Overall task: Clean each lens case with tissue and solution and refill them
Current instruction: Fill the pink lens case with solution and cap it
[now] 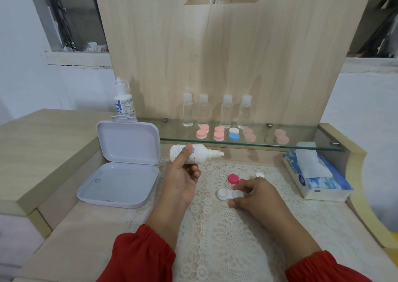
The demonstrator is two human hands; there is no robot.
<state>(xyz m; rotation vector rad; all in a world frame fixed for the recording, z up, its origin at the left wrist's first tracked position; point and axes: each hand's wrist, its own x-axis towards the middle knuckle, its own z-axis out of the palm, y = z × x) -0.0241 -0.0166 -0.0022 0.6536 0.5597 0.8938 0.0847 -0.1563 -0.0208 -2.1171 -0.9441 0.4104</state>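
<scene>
Lens case in white plastic, a double-cup piece (pixel 229 194) with both cups uncapped, is seen lying on the cream lace mat (pixel 226 238) near the middle of the desk; its right cup is pinched by the curled fingers and thumb of the right hand (pixel 256 193); a white solution bottle with a nozzle tip (pixel 195 154) is gripped by the left hand (pixel 183 176), held tilted almost level above the mat with the nozzle pointed right, well apart from the case; a round pink cap (pixel 233 178) is set just beyond the case, and a small white cap (pixel 260 175) is placed farther right of it; an open grey hinged plastic box (pixel 120 174) is seen at the left with its lid upright; a blue and white tissue pack (pixel 316 174) is placed at the right, a tissue raised from its top; on the far glass shelf (pixel 301 146) four clear small bottles (pixel 215 111) are lined up, with pink lens cases (pixel 218 133) and one blue and white lens case (pixel 234 133) in front of them; a second white bottle (pixel 124 100) is stood upright at the far left behind the box; red sleeves (pixel 140 256) are worn on both arms.
</scene>
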